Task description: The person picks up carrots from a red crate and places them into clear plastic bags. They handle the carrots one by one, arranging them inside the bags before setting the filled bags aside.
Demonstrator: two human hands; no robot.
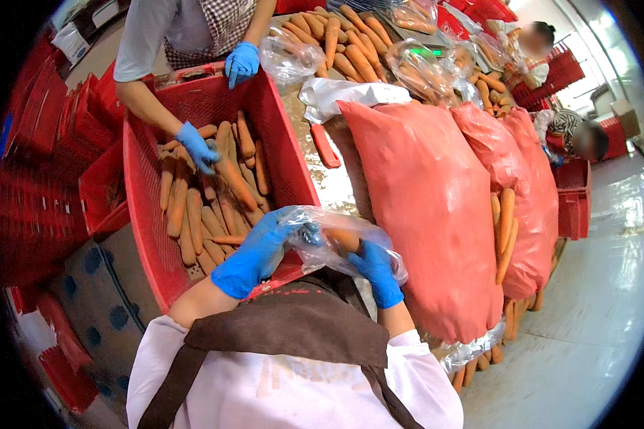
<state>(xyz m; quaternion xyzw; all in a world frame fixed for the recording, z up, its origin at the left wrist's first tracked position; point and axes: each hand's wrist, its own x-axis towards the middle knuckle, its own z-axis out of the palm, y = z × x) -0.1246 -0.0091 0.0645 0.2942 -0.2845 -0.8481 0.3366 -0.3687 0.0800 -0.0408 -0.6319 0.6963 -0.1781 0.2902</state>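
Observation:
A clear plastic bag (pixel 322 214) is stretched between my two gloved hands, in front of my dark apron. My left hand (pixel 260 249) grips one side, its fingertips partly hidden behind the film. On the other side, my right hand (pixel 377 271) holds the bag near a carrot (pixel 345 239), which shows through the film. To the left and beyond stands a red plastic crate (pixel 292 139) with many loose carrots (pixel 196 214) lying in it. My left forearm crosses its near edge.
A co-worker's gloved hand (pixel 197 147) is among the crate's carrots; the other hand (pixel 242 64) rests at the rim. Full pink sacks (pixel 424 214) stand at right. A red-handled tool (pixel 324 146) lies between crate and sack. Carrots (pixel 354 45) are heaped at the back.

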